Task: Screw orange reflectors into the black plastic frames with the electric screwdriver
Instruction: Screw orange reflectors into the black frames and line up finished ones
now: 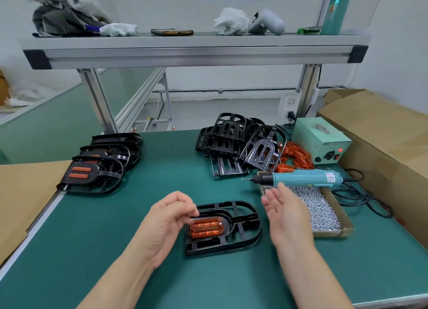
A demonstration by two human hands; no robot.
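One black frame (245, 237) lies flat on the green mat (162, 169), directly in front of the person. An orange reflector (206, 228) is seated in the frame's left half.

The left hand (166, 220) is at the frame's upper left corner, fingers curled, with the tips against the frame edge just beside the reflector. Whether they pinch anything cannot be told.

The right hand (287, 216) hangs just right of the frame, palm turned left, fingers straight and slightly spread, holding nothing.

The electric screwdriver (301, 178) lies beyond the right hand, across the far end of a shallow cardboard tray (333, 234) of screws (322, 206), bit pointing left.

Behind it:
- a pile of bare black frames (231, 141);
- loose orange reflectors (298, 155) just right of that pile;
- a pale green power unit (322, 139) with a red lamp lit.

A row of frames already fitted with reflectors (99, 167) lies overlapped at the mat's left edge.
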